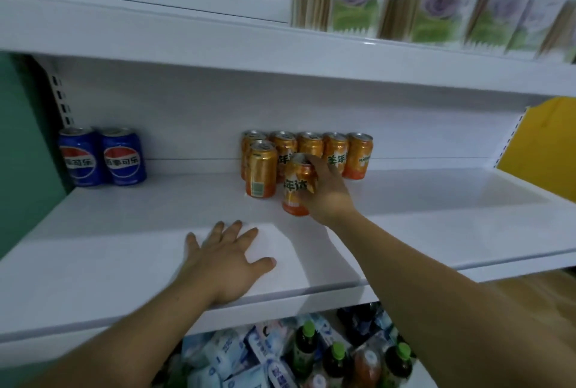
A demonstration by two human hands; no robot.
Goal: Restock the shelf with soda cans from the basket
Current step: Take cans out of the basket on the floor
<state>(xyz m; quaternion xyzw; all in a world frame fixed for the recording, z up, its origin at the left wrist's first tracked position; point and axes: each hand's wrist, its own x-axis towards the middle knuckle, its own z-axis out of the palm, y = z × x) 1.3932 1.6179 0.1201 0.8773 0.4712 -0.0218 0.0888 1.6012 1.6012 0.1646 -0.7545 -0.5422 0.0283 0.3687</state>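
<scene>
My right hand (324, 189) grips an orange soda can (296, 185), which stands upright on the white shelf (124, 232) in front of a row of several orange cans (333, 151) at the back. Another orange can (261, 169) stands just left of the held one. Two blue cola cans (103, 155) stand at the shelf's far left. My left hand (226, 258) lies flat on the shelf near its front edge, fingers spread, holding nothing. The basket is out of view.
The shelf above (187, 35) carries blurred flower-printed packets (436, 4) at the right. Below the shelf are green-capped bottles (336, 356) and white-blue packs (237, 353). A yellow panel (542, 151) stands at the right end, a green wall (25, 154) at the left.
</scene>
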